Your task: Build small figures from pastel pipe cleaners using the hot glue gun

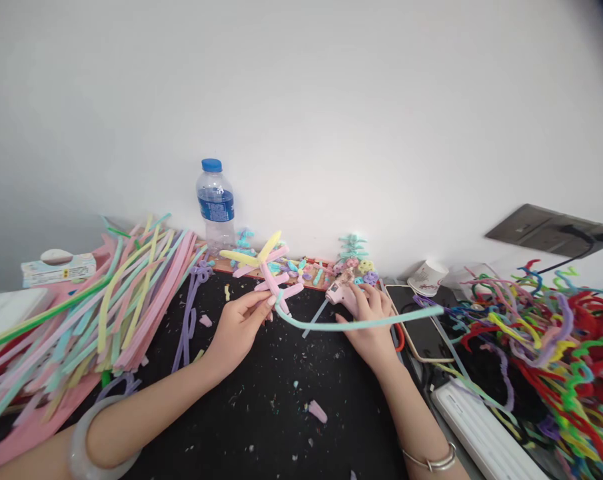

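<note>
Two bare hands work over a black tabletop (281,427) flecked with scraps of fuzz. The left hand (238,327) is closed in a pinch, thumb and fingertips nipping the lower stems of a pipe-cleaner flower (266,267) with pink and yellow petals, held upright above the table at about 12 o'clock from that hand. A long mint pipe cleaner (361,325) starts at the flower's base, dips, and runs out toward 3 o'clock, crossing just over the right hand (368,320). That hand lies palm down with its fingers curled over a pink glue gun (340,290); whether they actually grip it or only rest on it I cannot tell from this angle. A pale bangle (84,447) sits on the left wrist, a thin silver bracelet (431,461) on the right.

At 9 o'clock from the left hand lies a broad stack of pastel pipe cleaners (106,307), with a few lilac ones curled just beside it. At 12 o'clock, against the white wall, stands a water bottle (215,207) with a blue cap, and beside it a row of small finished pieces (331,270). At 3 o'clock from the right hand, a phone (421,327) lies flat, a paper cup (428,277) behind it, and further out a tangled heap of curly bright pipe cleaners (556,340). A white power strip (486,433) lies at 5 o'clock.
</note>
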Motion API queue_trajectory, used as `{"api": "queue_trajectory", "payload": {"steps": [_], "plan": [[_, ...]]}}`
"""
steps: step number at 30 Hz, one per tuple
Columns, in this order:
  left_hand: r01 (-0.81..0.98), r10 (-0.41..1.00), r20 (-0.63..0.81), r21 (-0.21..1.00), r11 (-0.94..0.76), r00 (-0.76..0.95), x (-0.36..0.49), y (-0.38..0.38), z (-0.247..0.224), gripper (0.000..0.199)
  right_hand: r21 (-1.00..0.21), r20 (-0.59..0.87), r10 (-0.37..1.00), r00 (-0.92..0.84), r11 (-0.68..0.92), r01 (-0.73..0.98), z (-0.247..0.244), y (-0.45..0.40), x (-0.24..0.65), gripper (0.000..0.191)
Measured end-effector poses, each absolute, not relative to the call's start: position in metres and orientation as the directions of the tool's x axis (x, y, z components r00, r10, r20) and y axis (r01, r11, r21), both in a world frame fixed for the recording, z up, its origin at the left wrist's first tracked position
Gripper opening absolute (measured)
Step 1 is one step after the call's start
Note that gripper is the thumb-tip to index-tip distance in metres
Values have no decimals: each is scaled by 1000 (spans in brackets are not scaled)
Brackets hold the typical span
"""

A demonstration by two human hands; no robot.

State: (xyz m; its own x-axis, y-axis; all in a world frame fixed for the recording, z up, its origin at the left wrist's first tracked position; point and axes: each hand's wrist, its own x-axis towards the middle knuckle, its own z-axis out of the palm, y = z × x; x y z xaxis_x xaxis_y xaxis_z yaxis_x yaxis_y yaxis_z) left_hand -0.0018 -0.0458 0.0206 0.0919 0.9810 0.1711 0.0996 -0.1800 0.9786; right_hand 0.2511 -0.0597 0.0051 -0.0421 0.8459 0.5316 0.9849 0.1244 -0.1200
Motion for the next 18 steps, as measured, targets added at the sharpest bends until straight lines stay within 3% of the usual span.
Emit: {"api": "queue_trajectory", "payload": {"steps": [3,5,7,10,18], "plan": [[148,976,193,967,-206,98,-2,-48,19,24,-290,554,808,-203,415,862,17,-71,228,47],[183,968,221,953,-241,121,-2,-50,17,23,-419,534,808,-248,508,753,20,-80,211,36],[226,956,249,933,-279,153,-1,-52,14,23,-503,511,821,-255,526,686,20,-87,197,26],[279,939,277,903,-327,204,-1,-54,11,21,-530,482,826,-292,540,654,18,-95,183,13],[323,922,262,880,-350,286,-1,-53,8,20,-666,465,867,-179,476,575,16,-97,180,17]]}}
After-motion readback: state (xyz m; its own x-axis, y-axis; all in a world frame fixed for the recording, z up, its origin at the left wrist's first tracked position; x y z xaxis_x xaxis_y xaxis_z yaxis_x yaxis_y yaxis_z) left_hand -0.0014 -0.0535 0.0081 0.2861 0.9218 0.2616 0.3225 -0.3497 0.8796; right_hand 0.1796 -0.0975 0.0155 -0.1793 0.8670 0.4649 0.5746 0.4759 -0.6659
